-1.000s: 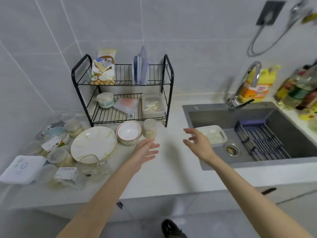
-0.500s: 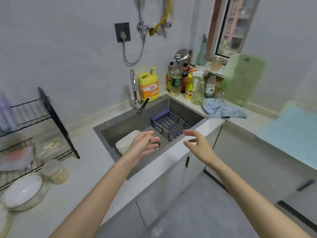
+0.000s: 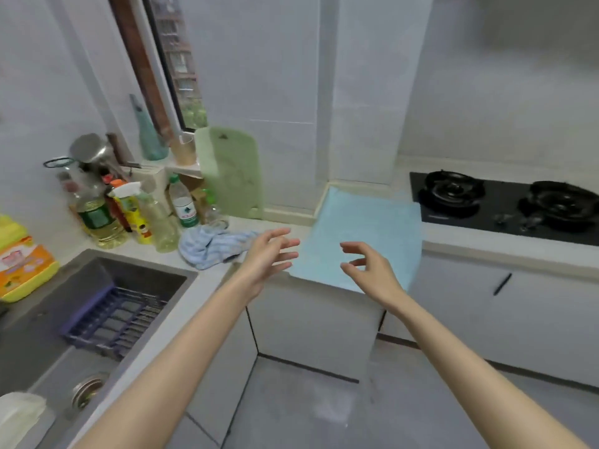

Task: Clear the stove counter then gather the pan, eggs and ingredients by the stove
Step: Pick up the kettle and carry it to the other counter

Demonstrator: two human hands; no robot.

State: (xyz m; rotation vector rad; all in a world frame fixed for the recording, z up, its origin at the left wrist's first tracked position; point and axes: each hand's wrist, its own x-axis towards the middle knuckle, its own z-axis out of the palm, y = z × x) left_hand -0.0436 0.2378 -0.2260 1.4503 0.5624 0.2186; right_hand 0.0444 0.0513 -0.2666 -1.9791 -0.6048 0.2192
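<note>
- Grip of left hand (image 3: 269, 254) apart, fingers spread, nothing held; hovering at left edge of mat (image 3: 372, 228), just beside cloth (image 3: 210, 247).
- Grip of right hand (image 3: 369, 270) apart too, fingers loosely curled, empty; poised above mat's near edge, likely for a two-handed lift.
- Mat flat on counter (image 3: 486, 251) in corner, just left of stove (image 3: 505, 205); probably spread as a cover, so first to clear.
- Cloth crumpled beside mat, near sink (image 3: 129, 273), probably kept handy for wiping; also in the way.
- Board (image 3: 231, 173) upright against wall, likely to save space.
- Stove bare on top; pan, eggs, ingredients nowhere in view.
- Bottles (image 3: 129, 215) clustered behind sink, well apart from stove.
</note>
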